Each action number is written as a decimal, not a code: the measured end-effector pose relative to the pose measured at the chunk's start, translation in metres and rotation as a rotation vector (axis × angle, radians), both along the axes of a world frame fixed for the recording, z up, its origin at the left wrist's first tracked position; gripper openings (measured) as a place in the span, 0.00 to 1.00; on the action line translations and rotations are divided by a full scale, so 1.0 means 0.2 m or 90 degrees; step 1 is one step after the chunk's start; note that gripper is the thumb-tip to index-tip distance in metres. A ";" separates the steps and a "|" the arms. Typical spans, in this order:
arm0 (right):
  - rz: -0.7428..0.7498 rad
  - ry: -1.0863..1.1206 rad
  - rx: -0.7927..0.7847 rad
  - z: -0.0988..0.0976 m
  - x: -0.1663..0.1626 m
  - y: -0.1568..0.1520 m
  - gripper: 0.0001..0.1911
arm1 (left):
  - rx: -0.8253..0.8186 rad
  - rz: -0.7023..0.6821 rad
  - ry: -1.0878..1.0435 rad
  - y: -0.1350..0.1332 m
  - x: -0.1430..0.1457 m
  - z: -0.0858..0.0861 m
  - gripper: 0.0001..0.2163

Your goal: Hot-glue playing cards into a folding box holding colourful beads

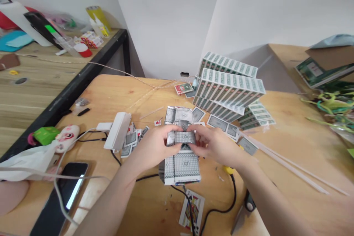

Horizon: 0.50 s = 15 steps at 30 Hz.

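Observation:
Both my hands meet over a long piece built from grey patterned playing cards point(186, 164), which lies on the wooden table in front of me. My left hand point(159, 142) grips its left side, thumb and forefinger pressed on the middle section. From the right, my right hand point(211, 142) pinches the same section, fingertips curled onto its edge. The fingers partly hide that section. Loose playing cards point(131, 138) lie scattered to the left, and a face-down card point(218, 122) is among others on the right. A jack card point(192, 210) lies nearer to me under a black cable.
Stacked card boxes point(229, 86) stand at the back right. Scissors point(245, 208) lie beside my right forearm. A white power strip point(118, 131), a phone point(62, 199) and a doll point(66, 138) are on the left. Thin white strips point(290, 166) lie at right.

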State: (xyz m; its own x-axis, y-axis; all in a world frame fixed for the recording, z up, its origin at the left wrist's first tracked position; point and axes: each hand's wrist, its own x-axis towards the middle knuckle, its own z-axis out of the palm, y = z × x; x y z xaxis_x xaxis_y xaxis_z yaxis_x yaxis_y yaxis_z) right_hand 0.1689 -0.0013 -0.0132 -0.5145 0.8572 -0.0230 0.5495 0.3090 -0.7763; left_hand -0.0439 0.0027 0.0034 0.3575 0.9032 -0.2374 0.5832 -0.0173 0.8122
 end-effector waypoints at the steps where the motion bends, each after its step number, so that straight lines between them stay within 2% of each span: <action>1: -0.002 0.002 0.000 0.00 0.00 0.00 0.14 | 0.003 0.000 0.001 0.00 0.00 0.00 0.15; 11: -0.015 0.025 0.019 -0.02 -0.01 -0.02 0.13 | 0.026 0.017 -0.033 0.00 0.01 -0.04 0.13; 15: -0.027 0.070 -0.017 -0.04 -0.01 -0.02 0.14 | 0.041 0.026 -0.016 0.00 -0.01 -0.04 0.13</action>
